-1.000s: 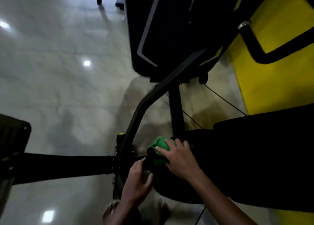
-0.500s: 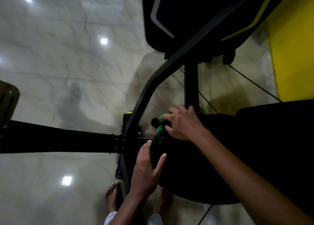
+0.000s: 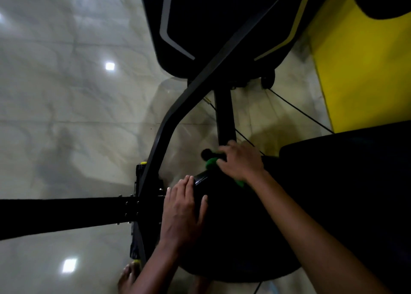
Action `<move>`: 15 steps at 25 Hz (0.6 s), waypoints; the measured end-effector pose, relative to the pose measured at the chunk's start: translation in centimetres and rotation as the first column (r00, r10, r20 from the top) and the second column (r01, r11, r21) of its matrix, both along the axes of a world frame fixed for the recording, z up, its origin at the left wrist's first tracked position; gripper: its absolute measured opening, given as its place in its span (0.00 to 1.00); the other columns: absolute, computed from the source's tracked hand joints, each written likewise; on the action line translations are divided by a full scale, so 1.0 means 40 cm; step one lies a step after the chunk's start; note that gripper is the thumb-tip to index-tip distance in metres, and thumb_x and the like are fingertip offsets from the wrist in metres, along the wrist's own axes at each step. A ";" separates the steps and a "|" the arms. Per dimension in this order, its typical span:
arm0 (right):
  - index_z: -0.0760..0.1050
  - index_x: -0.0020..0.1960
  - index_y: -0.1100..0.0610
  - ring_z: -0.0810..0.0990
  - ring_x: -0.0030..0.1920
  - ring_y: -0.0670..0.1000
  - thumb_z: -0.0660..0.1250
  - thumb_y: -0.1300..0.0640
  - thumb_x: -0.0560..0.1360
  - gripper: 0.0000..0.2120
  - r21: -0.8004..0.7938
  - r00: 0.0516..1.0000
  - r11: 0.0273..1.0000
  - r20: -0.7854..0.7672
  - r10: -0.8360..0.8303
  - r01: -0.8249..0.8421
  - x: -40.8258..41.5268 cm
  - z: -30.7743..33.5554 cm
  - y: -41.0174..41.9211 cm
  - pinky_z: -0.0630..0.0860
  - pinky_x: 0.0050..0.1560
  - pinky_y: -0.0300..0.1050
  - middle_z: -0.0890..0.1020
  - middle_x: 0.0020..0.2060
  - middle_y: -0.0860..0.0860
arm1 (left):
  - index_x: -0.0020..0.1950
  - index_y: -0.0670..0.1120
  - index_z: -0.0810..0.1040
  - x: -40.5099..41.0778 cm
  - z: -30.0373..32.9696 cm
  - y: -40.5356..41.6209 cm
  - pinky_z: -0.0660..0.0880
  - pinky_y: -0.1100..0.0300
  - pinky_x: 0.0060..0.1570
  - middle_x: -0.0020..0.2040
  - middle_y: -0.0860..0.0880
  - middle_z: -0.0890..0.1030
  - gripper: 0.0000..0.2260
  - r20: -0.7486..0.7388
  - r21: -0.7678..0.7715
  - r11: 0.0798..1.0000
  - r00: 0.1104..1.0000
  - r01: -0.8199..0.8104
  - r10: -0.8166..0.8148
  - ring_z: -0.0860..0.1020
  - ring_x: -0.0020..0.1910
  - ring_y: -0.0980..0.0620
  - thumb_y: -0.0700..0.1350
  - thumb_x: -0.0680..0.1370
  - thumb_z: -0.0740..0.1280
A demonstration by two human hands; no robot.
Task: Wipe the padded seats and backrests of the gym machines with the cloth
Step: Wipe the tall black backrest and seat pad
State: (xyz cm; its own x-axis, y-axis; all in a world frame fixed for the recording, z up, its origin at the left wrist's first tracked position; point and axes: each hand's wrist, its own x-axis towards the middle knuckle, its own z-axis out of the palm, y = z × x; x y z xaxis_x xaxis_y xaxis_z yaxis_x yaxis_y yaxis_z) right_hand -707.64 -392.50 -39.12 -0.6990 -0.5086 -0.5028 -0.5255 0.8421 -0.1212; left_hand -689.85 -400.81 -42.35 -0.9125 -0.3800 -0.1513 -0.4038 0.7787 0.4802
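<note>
Nearest the camera, at the bottom of the frame, a bare foot [image 3: 129, 276] stands on the pale glossy tiled floor [image 3: 66, 116]. Just above it the left hand [image 3: 182, 213] lies flat, fingers straight and together, on the left edge of the rounded black padded seat [image 3: 240, 238] in the lower centre, holding nothing and seemingly steadying it. The pad looks firm but slightly yielding, with a smooth vinyl-like skin that a cloth should slide over easily; being fixed to the frame, it probably needs bracing rather than lifting.

A little further off, at the seat's far edge in the centre of the frame, the right hand [image 3: 241, 161] curls over a bunched green cloth [image 3: 211, 162], pressing it against the pad. Only scraps of cloth show past the fingers. It appears soft, light and limp, so it likely handles best wadded in the palm with the fingers spread on top.

To the right sits a second black pad [image 3: 355, 160], perhaps the backrest. Beyond the hands, a black bent steel frame tube [image 3: 169, 120] rises towards a large black shrouded machine housing [image 3: 222, 27] at the top, beside a yellow wall [image 3: 367, 71] in the upper right.
</note>
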 end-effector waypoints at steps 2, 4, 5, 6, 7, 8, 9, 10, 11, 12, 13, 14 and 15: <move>0.67 0.70 0.47 0.65 0.67 0.59 0.56 0.45 0.78 0.22 0.069 0.993 0.991 0.005 -0.117 0.117 -0.039 -0.007 0.039 0.65 0.65 0.58 0.68 0.68 0.52 | 0.65 0.37 0.74 -0.015 -0.003 0.003 0.73 0.44 0.59 0.61 0.41 0.78 0.26 0.018 -0.064 0.996 0.998 0.068 -0.067 0.78 0.60 0.42 0.55 0.77 0.54; 0.67 0.69 0.46 0.65 0.67 0.58 0.56 0.45 0.77 0.21 0.028 0.999 0.998 -0.006 -0.047 0.047 -0.036 -0.013 0.056 0.64 0.65 0.58 0.68 0.68 0.50 | 0.65 0.38 0.75 -0.039 -0.003 0.008 0.76 0.45 0.57 0.61 0.41 0.79 0.26 0.032 -0.119 0.985 0.992 0.124 -0.121 0.79 0.59 0.44 0.54 0.77 0.53; 0.68 0.69 0.45 0.65 0.67 0.57 0.57 0.44 0.77 0.21 -0.021 1.000 1.000 0.010 -0.013 0.014 -0.031 -0.018 0.059 0.63 0.65 0.57 0.68 0.67 0.49 | 0.64 0.38 0.75 -0.058 -0.001 0.016 0.77 0.45 0.55 0.61 0.41 0.79 0.26 0.040 -0.139 0.980 0.990 0.142 -0.138 0.79 0.58 0.43 0.54 0.77 0.54; 0.68 0.69 0.45 0.65 0.67 0.57 0.57 0.44 0.77 0.21 -0.055 0.999 0.998 0.045 -0.015 0.017 -0.035 -0.022 0.065 0.62 0.64 0.56 0.69 0.67 0.49 | 0.64 0.38 0.76 -0.079 -0.001 0.027 0.77 0.44 0.54 0.60 0.41 0.80 0.26 0.056 -0.158 0.974 0.986 0.166 -0.159 0.79 0.57 0.43 0.54 0.76 0.54; 0.68 0.69 0.45 0.66 0.67 0.57 0.57 0.44 0.77 0.21 -0.056 0.996 0.997 0.080 -0.050 0.054 -0.059 -0.023 0.077 0.63 0.64 0.54 0.69 0.68 0.49 | 0.64 0.38 0.76 -0.103 -0.003 0.042 0.77 0.43 0.53 0.60 0.41 0.80 0.27 0.072 -0.173 0.966 0.980 0.194 -0.184 0.80 0.57 0.42 0.55 0.76 0.54; 0.68 0.69 0.45 0.66 0.67 0.57 0.57 0.44 0.78 0.21 -0.023 0.989 0.993 0.098 -0.113 0.116 -0.087 -0.022 0.089 0.63 0.64 0.53 0.69 0.69 0.50 | 0.64 0.39 0.76 -0.123 -0.006 0.056 0.77 0.43 0.52 0.60 0.41 0.80 0.27 0.084 -0.189 0.957 0.974 0.222 -0.209 0.80 0.56 0.42 0.56 0.76 0.54; 0.68 0.70 0.45 0.66 0.67 0.58 0.57 0.44 0.78 0.21 0.024 0.979 0.984 0.097 -0.178 0.176 -0.108 -0.020 0.098 0.64 0.64 0.53 0.69 0.69 0.50 | 0.65 0.39 0.75 -0.137 -0.010 0.067 0.77 0.43 0.52 0.60 0.41 0.79 0.28 0.090 -0.203 0.947 0.968 0.249 -0.235 0.79 0.56 0.41 0.56 0.76 0.54; 0.68 0.70 0.44 0.66 0.67 0.58 0.57 0.44 0.78 0.21 0.066 0.973 0.977 0.098 -0.208 0.203 -0.122 -0.025 0.106 0.63 0.64 0.54 0.69 0.69 0.50 | 0.66 0.39 0.74 -0.145 -0.015 0.072 0.77 0.43 0.52 0.60 0.40 0.79 0.28 0.095 -0.210 0.939 0.961 0.273 -0.259 0.79 0.56 0.41 0.57 0.76 0.54; 0.68 0.69 0.44 0.66 0.67 0.58 0.57 0.44 0.78 0.21 0.074 0.975 0.980 0.113 -0.194 0.186 -0.131 -0.028 0.110 0.62 0.64 0.54 0.68 0.70 0.50 | 0.67 0.38 0.72 -0.151 -0.017 0.072 0.76 0.43 0.52 0.61 0.40 0.78 0.28 0.105 -0.215 0.932 0.955 0.293 -0.276 0.78 0.57 0.41 0.57 0.76 0.54; 0.68 0.69 0.44 0.66 0.67 0.58 0.57 0.45 0.78 0.20 0.050 0.975 0.986 0.152 -0.162 0.156 -0.137 -0.029 0.115 0.62 0.65 0.54 0.68 0.70 0.50 | 0.68 0.38 0.71 -0.156 -0.017 0.070 0.76 0.43 0.52 0.62 0.40 0.77 0.29 0.116 -0.224 0.926 0.952 0.303 -0.283 0.77 0.57 0.41 0.57 0.76 0.54; 0.69 0.69 0.44 0.67 0.67 0.57 0.58 0.45 0.77 0.20 0.013 0.967 0.987 0.200 -0.160 0.160 -0.139 -0.030 0.123 0.63 0.66 0.54 0.69 0.69 0.50 | 0.69 0.38 0.71 -0.156 -0.018 0.069 0.76 0.43 0.52 0.62 0.40 0.77 0.29 0.118 -0.238 0.923 0.953 0.301 -0.280 0.77 0.58 0.41 0.57 0.76 0.53; 0.70 0.68 0.44 0.69 0.66 0.57 0.58 0.45 0.77 0.20 -0.012 0.952 0.978 0.232 -0.200 0.209 -0.146 -0.030 0.137 0.65 0.65 0.54 0.71 0.68 0.50 | 0.69 0.39 0.70 -0.155 -0.018 0.067 0.76 0.43 0.53 0.63 0.41 0.77 0.29 0.113 -0.248 0.922 0.954 0.299 -0.279 0.77 0.59 0.41 0.56 0.76 0.53; 0.71 0.67 0.44 0.71 0.64 0.58 0.58 0.44 0.76 0.20 -0.004 0.934 0.961 0.235 -0.268 0.277 -0.164 -0.037 0.158 0.68 0.64 0.53 0.73 0.66 0.51 | 0.70 0.39 0.70 -0.153 -0.017 0.068 0.75 0.43 0.54 0.64 0.41 0.76 0.28 0.101 -0.251 0.919 0.953 0.303 -0.287 0.77 0.60 0.41 0.56 0.77 0.53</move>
